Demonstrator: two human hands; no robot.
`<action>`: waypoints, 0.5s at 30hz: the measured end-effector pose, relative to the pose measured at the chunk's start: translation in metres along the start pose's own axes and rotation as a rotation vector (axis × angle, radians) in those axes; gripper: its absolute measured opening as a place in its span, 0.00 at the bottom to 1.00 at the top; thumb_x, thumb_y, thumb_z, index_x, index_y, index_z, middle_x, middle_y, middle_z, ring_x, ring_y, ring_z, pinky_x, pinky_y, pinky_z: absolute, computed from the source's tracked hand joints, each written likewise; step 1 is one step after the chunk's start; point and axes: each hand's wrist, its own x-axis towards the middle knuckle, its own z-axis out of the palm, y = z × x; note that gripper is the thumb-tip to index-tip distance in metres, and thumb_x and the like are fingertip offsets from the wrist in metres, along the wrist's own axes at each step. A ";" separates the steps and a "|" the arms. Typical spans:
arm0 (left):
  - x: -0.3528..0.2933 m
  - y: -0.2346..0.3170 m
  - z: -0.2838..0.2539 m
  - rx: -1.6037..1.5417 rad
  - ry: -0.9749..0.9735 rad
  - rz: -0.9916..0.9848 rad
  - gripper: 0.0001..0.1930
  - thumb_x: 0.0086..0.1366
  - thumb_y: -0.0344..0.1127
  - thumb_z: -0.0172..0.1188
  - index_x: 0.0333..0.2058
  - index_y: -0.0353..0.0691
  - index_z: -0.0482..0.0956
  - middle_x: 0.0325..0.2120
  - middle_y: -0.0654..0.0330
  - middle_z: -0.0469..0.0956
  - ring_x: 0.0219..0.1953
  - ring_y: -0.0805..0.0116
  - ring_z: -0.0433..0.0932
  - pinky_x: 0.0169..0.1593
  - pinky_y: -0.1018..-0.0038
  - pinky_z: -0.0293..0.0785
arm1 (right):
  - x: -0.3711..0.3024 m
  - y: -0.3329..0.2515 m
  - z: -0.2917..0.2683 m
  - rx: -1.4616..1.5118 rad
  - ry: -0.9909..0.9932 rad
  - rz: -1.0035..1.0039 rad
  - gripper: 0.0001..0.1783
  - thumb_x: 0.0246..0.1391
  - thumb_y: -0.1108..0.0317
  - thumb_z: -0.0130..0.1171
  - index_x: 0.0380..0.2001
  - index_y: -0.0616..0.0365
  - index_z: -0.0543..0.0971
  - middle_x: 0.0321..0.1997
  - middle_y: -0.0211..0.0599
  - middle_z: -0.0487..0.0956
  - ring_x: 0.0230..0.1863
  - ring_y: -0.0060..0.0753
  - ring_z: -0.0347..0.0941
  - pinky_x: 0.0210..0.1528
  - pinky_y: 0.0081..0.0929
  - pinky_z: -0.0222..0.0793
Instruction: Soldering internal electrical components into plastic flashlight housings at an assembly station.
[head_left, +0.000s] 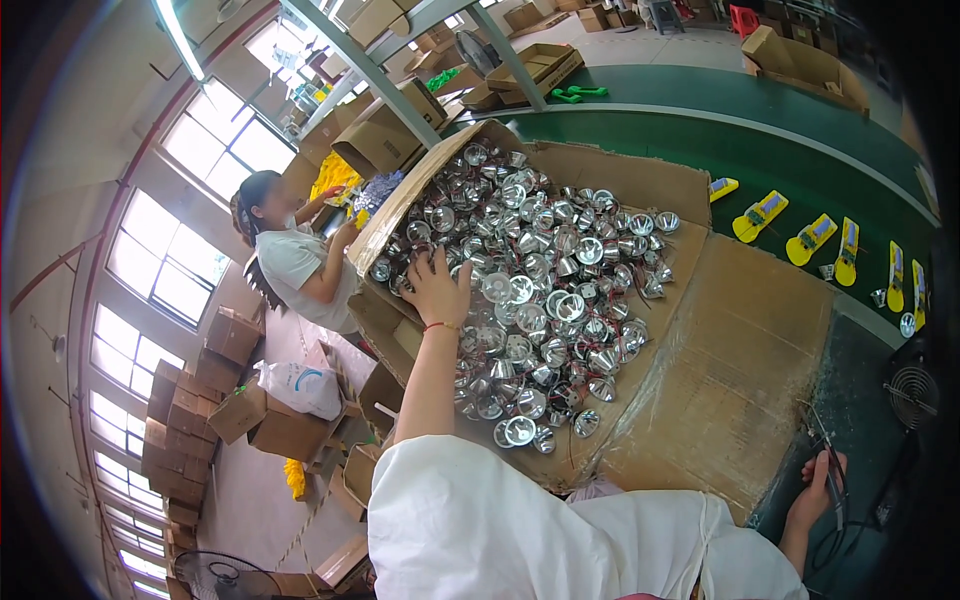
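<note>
Silver reflector cups (540,270) are lying under the left hand (437,290), whose fingers are resting wide apart on them; whether one is being pinched, I cannot tell. Narrowly curled, the right hand (822,488) is holding a thin black cable (842,497) just beside the near end of a cardboard flap (760,350). That single flap is lying flat between the two hands. Too many to count, the cups are heaping inside one opened carton (620,175). Its left wall is standing close beside the left hand, its far wall is rising beyond the heap, and a strip of cardboard is showing between the cups and the flap. Mirror-bright, round-rimmed and tapering, the cups are tilting every way, with thin red wires trailing among them. Six yellow housings (760,215) are lying along the green conveyor (660,135), three loose silver cups (879,298) near them. Farther out, two green pieces (588,91) are lying beyond the carton, and one co-worker (300,262) is standing to the left.
</note>
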 end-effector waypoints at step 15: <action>0.000 -0.001 0.003 -0.003 0.021 0.016 0.26 0.57 0.55 0.51 0.51 0.50 0.67 0.52 0.56 0.62 0.56 0.56 0.57 0.52 0.45 0.51 | 0.000 -0.001 0.000 0.023 0.004 0.002 0.10 0.54 0.63 0.52 0.34 0.59 0.71 0.20 0.25 0.68 0.21 0.14 0.62 0.24 0.12 0.55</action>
